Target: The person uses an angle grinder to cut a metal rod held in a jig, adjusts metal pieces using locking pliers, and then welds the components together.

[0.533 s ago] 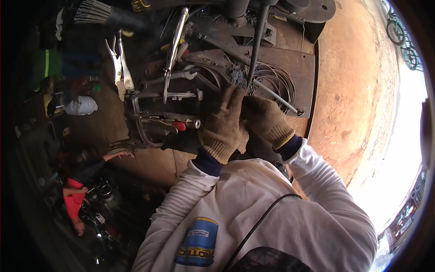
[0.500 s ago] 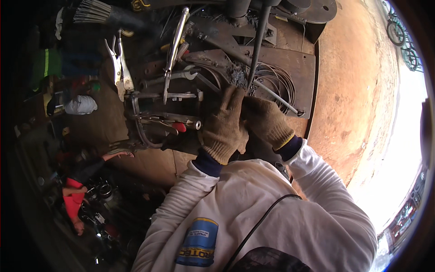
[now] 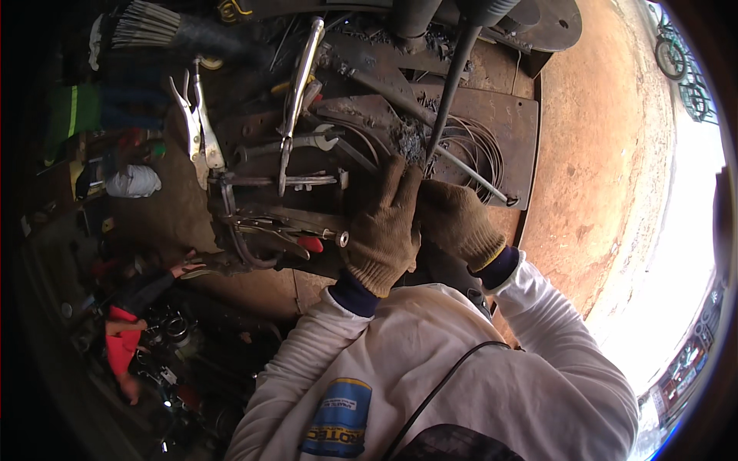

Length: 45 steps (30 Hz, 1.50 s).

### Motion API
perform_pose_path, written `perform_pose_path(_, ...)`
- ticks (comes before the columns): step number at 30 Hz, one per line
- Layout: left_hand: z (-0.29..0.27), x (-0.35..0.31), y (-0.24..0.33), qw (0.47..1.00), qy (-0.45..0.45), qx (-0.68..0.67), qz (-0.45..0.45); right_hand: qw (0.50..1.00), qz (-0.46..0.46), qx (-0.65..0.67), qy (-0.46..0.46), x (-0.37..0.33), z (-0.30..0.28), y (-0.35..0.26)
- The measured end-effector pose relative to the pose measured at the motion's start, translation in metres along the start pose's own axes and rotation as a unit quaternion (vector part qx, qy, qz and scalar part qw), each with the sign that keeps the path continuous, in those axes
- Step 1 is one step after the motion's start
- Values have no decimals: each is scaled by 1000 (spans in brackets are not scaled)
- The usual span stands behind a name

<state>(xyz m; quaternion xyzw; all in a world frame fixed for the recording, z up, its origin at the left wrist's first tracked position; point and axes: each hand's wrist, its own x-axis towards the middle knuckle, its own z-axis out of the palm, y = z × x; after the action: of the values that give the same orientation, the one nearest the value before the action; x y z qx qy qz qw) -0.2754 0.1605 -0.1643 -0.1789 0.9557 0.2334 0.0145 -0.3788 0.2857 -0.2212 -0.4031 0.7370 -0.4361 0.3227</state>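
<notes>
My left hand [image 3: 387, 230], in a brown knit glove, has its index and middle fingers stretched forward over the bench. Its other fingers are hidden. My right hand [image 3: 463, 223], in a matching glove, is curled beside it, its fingertips tucked out of sight; whatever they grip cannot be made out. The lower end of a long dark tapering metal rod [image 3: 452, 88] comes down just beyond both hands. Dark metal shavings [image 3: 410, 140] lie heaped by the left fingertips. A thin bar with a knobbed end [image 3: 480, 183] slants over a coil of wire [image 3: 492, 150] beyond my right hand.
Left of my hands lie locking pliers [image 3: 201, 127], another long-handled plier [image 3: 298, 100], a wrench [image 3: 292, 144] and a C-clamp [image 3: 234, 215]. A wire brush [image 3: 146, 27] sits far left. Another person in red [image 3: 121, 338] is at lower left. Brown floor [image 3: 600, 154] stretches right.
The whole view has shifted slightly, so bench and hands sit a little lower. My hands keep nearly the same pose beside the rod.
</notes>
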Motion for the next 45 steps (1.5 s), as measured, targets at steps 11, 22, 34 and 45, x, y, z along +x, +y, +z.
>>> perform_pose_path(11,-2,2,0,998,-20,53,7,993,63,102,-12,0,-9,-14)
perform_pose_path(22,-11,6,3,999,-25,22,-12,976,67,202,-44,-9,-12,-19)
perform_pose_path(34,-2,1,5,994,-19,107,-19,980,54,192,17,-19,2,-19)
perform_pose_path(45,-8,4,20,980,-55,189,-38,978,42,200,36,-20,10,-15)
